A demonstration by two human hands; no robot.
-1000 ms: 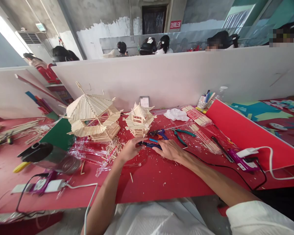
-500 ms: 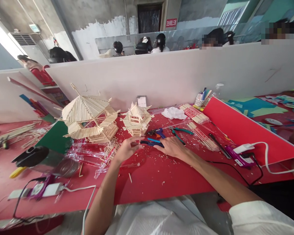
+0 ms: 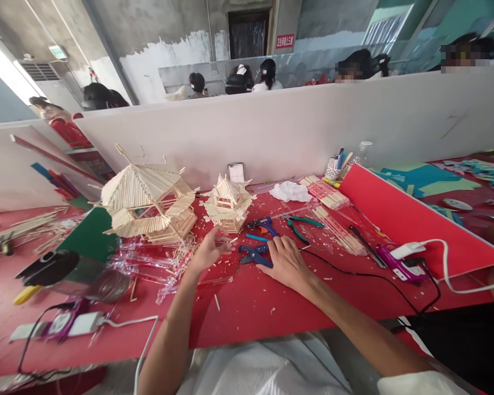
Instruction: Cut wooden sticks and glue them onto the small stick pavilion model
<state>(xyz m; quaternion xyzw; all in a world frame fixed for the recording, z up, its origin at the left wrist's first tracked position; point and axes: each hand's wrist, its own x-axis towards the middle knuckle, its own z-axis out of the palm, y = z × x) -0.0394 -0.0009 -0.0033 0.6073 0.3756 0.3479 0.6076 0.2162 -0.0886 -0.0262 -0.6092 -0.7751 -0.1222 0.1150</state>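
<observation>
While earlier both hands met over the blue cutters [image 3: 255, 254], now apart | left hand [image 3: 208, 253] pinches thin stick [image 3: 226, 242] | right hand [image 3: 286, 262] flat, touching cutters on table [image 3: 271, 302].

Red sign [image 3: 285, 41] on far wall: white characters, too small to read.

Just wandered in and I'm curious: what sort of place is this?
Probably a shared craft workshop: stick-built pagoda models stand on a red worktable, a glue gun lies plugged in, and other people sit behind a white partition.
</observation>
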